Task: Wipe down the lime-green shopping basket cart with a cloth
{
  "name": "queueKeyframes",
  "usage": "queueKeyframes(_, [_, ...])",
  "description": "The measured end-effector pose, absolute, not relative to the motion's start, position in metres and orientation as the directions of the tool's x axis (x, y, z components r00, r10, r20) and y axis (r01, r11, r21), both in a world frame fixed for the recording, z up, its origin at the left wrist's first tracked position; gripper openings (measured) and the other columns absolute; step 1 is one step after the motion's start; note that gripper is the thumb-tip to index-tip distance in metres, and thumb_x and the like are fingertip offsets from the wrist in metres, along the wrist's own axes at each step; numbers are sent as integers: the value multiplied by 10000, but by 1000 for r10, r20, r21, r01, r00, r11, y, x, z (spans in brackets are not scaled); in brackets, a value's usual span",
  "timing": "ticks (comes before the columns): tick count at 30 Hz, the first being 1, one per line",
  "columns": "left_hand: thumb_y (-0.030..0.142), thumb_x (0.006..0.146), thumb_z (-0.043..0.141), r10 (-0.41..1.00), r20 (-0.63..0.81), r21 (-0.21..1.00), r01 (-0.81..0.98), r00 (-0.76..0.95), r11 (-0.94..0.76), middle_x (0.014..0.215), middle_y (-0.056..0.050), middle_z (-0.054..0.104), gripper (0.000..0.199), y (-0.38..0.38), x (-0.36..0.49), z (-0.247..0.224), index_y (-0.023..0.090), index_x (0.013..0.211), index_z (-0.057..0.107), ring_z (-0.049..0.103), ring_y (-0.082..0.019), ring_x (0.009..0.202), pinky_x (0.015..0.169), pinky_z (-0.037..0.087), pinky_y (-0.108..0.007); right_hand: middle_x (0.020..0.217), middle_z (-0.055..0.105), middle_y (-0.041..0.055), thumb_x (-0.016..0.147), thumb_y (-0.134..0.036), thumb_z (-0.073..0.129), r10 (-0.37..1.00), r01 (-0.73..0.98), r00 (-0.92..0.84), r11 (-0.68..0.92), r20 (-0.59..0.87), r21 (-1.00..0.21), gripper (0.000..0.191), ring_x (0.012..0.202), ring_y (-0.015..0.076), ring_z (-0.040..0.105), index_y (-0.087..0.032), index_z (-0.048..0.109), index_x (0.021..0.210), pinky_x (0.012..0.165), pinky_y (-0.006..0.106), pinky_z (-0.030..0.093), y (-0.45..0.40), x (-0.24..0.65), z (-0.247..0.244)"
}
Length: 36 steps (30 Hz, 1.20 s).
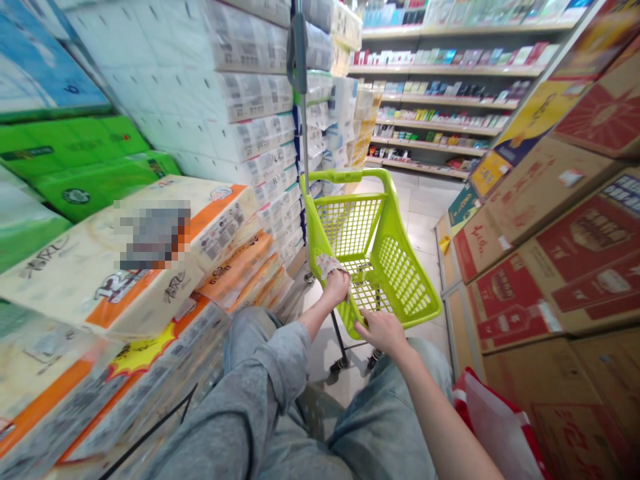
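Observation:
A lime-green shopping cart (407, 273) with a latticed basket stands right in front of my knees. My left hand (338, 285) is closed on a pale patterned cloth (327, 263), which lies against the basket's left rim. With its fingers curled over the near rim of the basket, my right hand (384, 330) grips the cart. The inside of the basket shows only its grid floor and walls. Below it, dark caster wheels (340, 365) rest on the tiled floor.
Stacked tissue packs (170, 267) rise close on my left, with white paper bundles (255, 93) behind. A grey pole (299, 73) stands beside the cart. Red and brown cartons (590, 267) line the right, near a red-and-white bag (500, 427). Stocked shelves (440, 70) stand at the back.

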<state>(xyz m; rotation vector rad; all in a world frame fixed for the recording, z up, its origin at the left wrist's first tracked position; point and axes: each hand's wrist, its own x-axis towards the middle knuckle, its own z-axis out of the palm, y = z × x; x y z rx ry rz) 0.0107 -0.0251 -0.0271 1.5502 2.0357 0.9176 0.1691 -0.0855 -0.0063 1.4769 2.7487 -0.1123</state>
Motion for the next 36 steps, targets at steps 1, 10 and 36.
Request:
queueKeyframes(1, [202, 852, 361, 954, 57, 712, 682, -293, 167, 895, -169, 645, 229, -31, 16, -28, 104, 848, 568, 617, -235, 888, 792, 476, -338, 742, 699, 48, 872, -421, 403, 839, 842, -540, 538, -73, -44, 311, 689, 170, 632, -209, 622, 933, 569, 244, 276, -85, 168, -5])
queueKeyframes(10, [248, 893, 279, 921, 381, 497, 858, -79, -132, 1360, -201, 433, 436, -59, 18, -28, 58, 1242, 460, 298, -275, 1342, 1090, 273, -457, 715, 697, 78, 930, -395, 310, 814, 814, -580, 579, -24, -38, 462, 660, 151, 628, -177, 656, 715, 581, 242, 301, -97, 170, -10])
queueKeyframes(36, [364, 944, 306, 785, 419, -26, 870, 456, -492, 1094, -67, 605, 341, -3, -54, 18, 200, 978, 603, 418, -185, 1244, 1123, 181, -431, 702, 672, 44, 924, -373, 320, 783, 786, -617, 617, -74, -30, 425, 681, 146, 612, -190, 610, 671, 596, 245, 292, -80, 225, -11])
